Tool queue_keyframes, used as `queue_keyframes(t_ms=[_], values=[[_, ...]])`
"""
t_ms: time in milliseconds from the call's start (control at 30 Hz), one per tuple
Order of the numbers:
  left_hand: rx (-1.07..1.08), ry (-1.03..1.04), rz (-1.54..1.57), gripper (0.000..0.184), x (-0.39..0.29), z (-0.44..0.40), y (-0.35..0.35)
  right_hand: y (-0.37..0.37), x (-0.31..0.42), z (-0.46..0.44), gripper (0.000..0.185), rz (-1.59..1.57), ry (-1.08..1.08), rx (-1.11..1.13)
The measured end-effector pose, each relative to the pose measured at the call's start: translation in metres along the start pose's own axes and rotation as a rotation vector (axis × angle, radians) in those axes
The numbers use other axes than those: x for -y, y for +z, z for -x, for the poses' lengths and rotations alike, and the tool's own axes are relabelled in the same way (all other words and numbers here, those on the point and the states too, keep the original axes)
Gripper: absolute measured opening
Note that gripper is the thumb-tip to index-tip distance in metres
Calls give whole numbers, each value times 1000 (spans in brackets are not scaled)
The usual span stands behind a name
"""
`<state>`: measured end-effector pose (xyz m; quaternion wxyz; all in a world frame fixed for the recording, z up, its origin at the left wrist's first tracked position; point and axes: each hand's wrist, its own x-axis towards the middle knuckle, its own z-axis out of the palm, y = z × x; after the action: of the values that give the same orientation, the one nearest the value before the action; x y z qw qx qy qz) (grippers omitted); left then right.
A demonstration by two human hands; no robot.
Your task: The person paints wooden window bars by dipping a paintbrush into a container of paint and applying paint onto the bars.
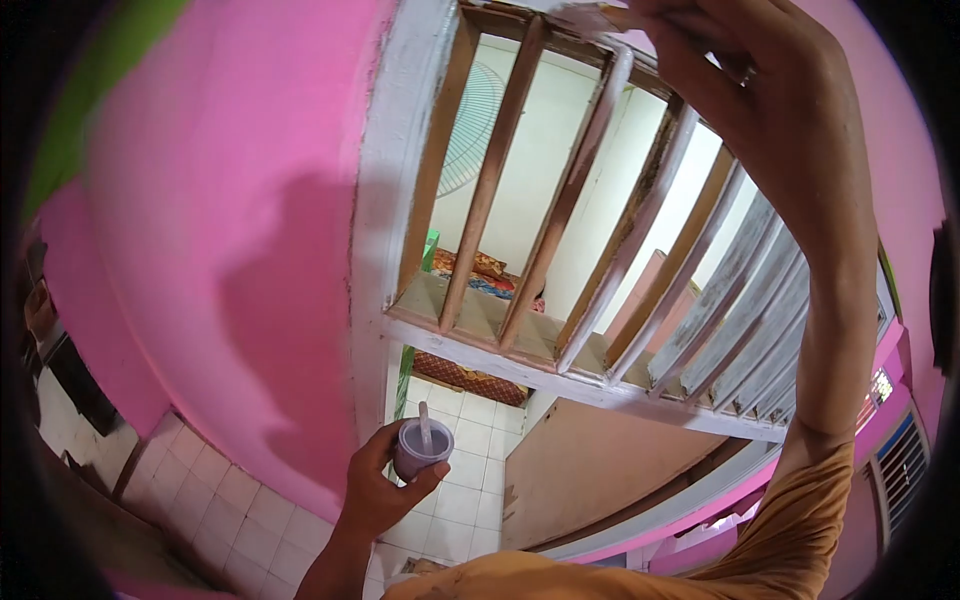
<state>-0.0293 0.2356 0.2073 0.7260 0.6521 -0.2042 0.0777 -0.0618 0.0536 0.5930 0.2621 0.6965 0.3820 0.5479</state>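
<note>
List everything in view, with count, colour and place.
cup: 1, greyish purple, left hand
stick: 1, pale, in cup
brush: apparently 1, partly hidden, brown handle, right hand
bars: several, brown and pale grey, inside frame
frame: 1, whitish, centre
fan: 1, green, behind bars
fabrics: count unclear, orange and blue, behind bars
panel: 1, brown, below frame
tiles: many, white, floor
walls: several, pink, both sides
sleeve: 1, orange-brown, lower right
hands: 2, brown, lower centre and top right
</note>
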Motion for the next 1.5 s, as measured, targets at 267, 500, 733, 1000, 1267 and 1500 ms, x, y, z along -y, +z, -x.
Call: queue_keyframes(t_ms=[267,500,733,1000,1267,1500], values=[[-42,11,8,55,2,11,-5,21,7,-44,8,-269,-37,39],[-36,-45,-10,59,-1,17,-14,14,24,-58,7,74,123,258],[-90,-2,32,53,0,21,-9,24,16,-65,8,99,53,287],[-72,-55,-14,59,-7,24,-15,18,23,-62,10,3,-49,159],[-70,-47,-9,58,-1,26,-14,2,30,-62,9,95,-98,149],[-70,-48,-19,56,-5,26,-12,25,18,-60,9,96,-171,79]])
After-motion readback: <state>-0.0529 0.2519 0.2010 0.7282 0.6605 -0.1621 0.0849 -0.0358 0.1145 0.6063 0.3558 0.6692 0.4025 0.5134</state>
